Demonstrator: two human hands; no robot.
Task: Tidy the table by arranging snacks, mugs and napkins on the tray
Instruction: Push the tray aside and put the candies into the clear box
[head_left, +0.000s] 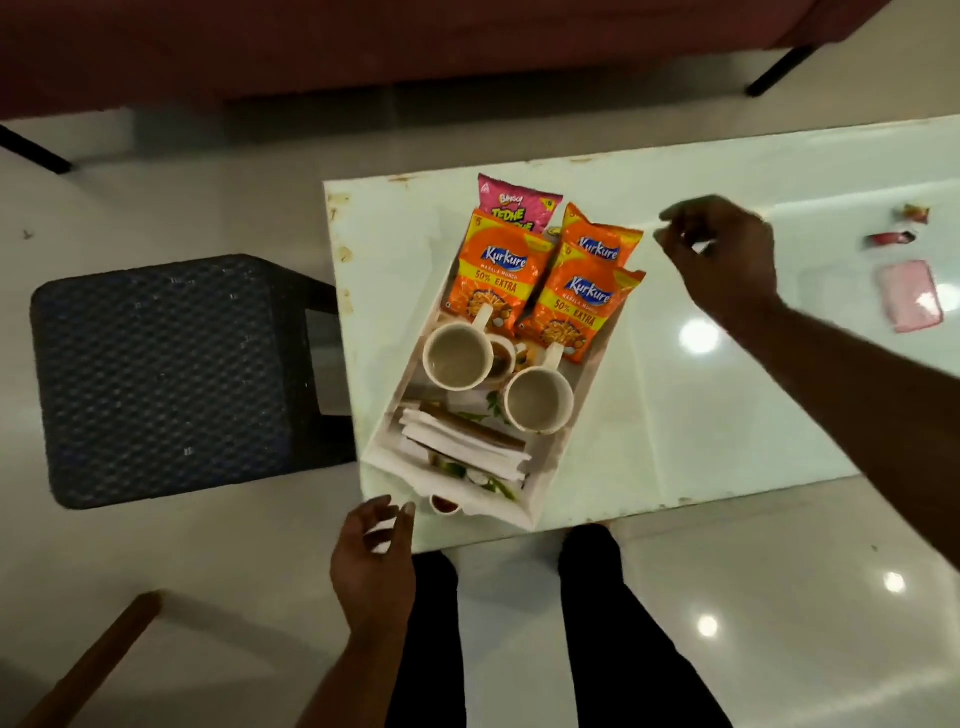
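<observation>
A white tray (583, 405) lies on the glass table (727, 405). At its far end lie three orange Kurkure packets (496, 273) and a pink Bingo packet (514, 205). Two white mugs (457, 355) (539, 401) stand in the middle. A stack of white napkins (462, 441) fills the near end. My right hand (727, 254) hovers over the table just right of the packets, fingers loosely curled, holding nothing. My left hand (371, 556) hangs near the tray's near left corner, fingers apart and empty.
A dark woven stool (166, 374) stands left of the table. On the table's far right lie a pink pad (910, 296) and small wrappers (891, 238). A red sofa (363, 47) runs along the top. My legs (597, 623) stand at the table's near edge.
</observation>
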